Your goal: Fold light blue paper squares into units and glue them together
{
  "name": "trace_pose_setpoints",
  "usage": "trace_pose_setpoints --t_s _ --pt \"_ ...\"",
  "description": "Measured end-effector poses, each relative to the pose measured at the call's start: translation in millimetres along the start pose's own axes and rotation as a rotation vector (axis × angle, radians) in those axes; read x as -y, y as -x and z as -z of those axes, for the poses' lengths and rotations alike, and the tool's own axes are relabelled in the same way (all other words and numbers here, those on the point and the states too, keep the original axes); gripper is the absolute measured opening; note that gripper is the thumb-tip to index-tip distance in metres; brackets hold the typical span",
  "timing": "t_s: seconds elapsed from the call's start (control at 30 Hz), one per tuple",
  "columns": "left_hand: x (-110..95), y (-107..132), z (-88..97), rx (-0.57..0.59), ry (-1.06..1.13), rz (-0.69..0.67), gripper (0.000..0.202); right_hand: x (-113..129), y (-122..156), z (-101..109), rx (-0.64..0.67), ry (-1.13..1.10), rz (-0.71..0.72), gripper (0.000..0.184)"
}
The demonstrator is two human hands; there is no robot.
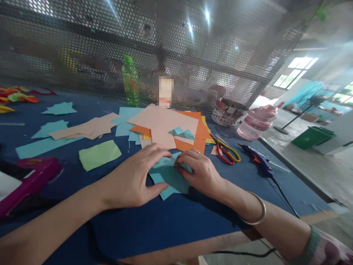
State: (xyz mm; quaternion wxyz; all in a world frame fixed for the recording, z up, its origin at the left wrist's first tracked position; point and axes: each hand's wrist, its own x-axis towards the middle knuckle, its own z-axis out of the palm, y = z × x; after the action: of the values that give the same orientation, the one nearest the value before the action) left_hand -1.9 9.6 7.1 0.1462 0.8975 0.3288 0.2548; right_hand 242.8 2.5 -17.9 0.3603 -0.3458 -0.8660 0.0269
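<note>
Gently, the left hand [132, 178] and right hand [200, 173] are pressing folded teal paper [169, 176] on a blue table [165, 228].
Fingers [156, 151] of the left are curving together over the paper's far edge, and right fingertips [182, 156] are gripping beside them; red scissors [224, 154] and a glue gun [257, 162] are lying to the right.
</note>
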Motion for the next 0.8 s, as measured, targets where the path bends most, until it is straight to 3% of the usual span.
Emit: trace_pose_setpoints --t_s 0.13,0.2,0.3,0.4,0.53,0.63,0.73,0.8 --pt "4 -5 0.6 -0.222 -0.151 0.192 0.048 4 0 2 -0.082 0.042 -0.004 0.011" --pt "6 -5 1.4 -0.195 -0.138 0.305 0.048 4 1 3 -0.094 0.070 -0.008 0.011" --pt "7 -2 -1.6 -0.046 0.015 0.435 0.058 3 2 4 -0.107 0.111 0.002 0.011" --pt "7 1 -9.1 0.012 0.235 0.424 0.063 3 2 5 -0.116 0.099 0.029 0.012" --pt "5 -2 -12.5 -0.019 0.369 0.306 0.033 6 2 5 -0.078 -0.013 0.096 0.009" --pt "2 -7 -7.2 -0.066 0.326 0.233 0.028 6 3 2 -0.017 -0.095 -0.053 0.024" --pt "-2 -8 -1.7 -0.171 0.290 0.260 0.026 2 4 -2 0.079 -0.153 -0.263 0.047" --pt "-4 -8 0.1 -0.242 0.267 0.295 0.024 -1 4 -4 0.138 -0.154 -0.349 0.048"
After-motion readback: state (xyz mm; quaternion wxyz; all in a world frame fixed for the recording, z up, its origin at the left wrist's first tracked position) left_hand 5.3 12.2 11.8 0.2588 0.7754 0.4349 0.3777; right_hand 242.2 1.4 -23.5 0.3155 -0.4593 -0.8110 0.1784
